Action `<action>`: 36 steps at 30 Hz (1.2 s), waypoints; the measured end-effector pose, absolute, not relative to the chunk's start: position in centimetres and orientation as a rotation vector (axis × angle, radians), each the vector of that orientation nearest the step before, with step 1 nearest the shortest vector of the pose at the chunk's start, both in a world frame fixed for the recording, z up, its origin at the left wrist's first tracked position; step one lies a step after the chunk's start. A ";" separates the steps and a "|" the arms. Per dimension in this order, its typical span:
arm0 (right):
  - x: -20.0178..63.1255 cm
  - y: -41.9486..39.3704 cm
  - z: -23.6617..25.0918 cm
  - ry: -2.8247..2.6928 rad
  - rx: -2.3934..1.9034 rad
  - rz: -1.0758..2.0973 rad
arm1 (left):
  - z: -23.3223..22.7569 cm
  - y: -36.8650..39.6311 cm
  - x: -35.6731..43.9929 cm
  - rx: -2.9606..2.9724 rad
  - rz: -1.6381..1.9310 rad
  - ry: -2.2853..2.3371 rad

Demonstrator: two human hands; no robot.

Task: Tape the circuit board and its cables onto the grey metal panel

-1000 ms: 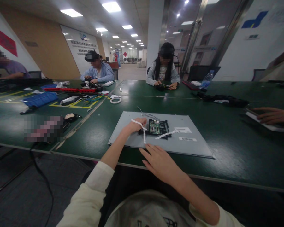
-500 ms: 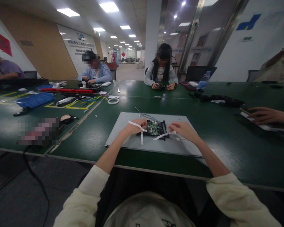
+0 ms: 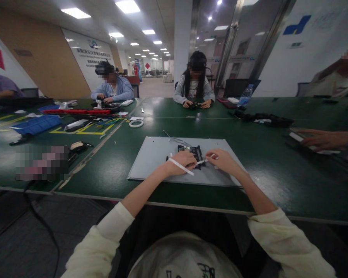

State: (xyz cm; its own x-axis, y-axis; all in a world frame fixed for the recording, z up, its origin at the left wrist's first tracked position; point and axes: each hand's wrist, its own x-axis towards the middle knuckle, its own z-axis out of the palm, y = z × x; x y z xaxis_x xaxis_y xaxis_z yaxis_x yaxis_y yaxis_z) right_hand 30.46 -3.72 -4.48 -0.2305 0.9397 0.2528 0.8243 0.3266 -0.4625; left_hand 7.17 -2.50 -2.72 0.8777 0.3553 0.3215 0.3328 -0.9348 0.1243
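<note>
A flat grey panel [image 3: 146,156] lies in front of me, with a black frame carrying a circuit board [image 3: 188,149] on it. My left hand [image 3: 181,163] is over the board's near side and hides much of it. Its curled fingers are closed at one end of a short strip of white tape [image 3: 202,161]. Right of the frame, my right hand [image 3: 222,159] pinches the other end of that strip. Another white tape strip [image 3: 182,167] hangs across the back of my left hand. The left fingertips are partly hidden.
Grey cables [image 3: 174,138] lie at the panel's far edge. Beyond are a white tape roll [image 3: 136,123], a blue tray [image 3: 36,124] and several wires. A bottle [image 3: 245,95] stands at the back right. Co-workers sit around the green table; one person's hand [image 3: 321,139] is at the right.
My left hand has moved right from the board's left side to over it, reaching the tape strip at my right hand. The right hand stays about where it was, still pinching. The view has shifted slightly.
</note>
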 end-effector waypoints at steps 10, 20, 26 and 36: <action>30.4 -4.4 -4.1 -2.063 -1.586 0.377 | -3.2 -2.3 7.0 2.982 0.533 0.688; 30.0 -4.1 -3.8 -1.936 -1.436 0.351 | -3.3 -2.5 7.2 2.892 0.641 0.700; 29.2 -4.6 -3.0 -1.853 -1.282 0.385 | -3.2 -2.5 7.4 2.787 0.851 0.746; 28.8 -4.9 -2.6 -1.740 -1.196 0.369 | -3.2 -2.6 7.4 2.825 0.719 0.680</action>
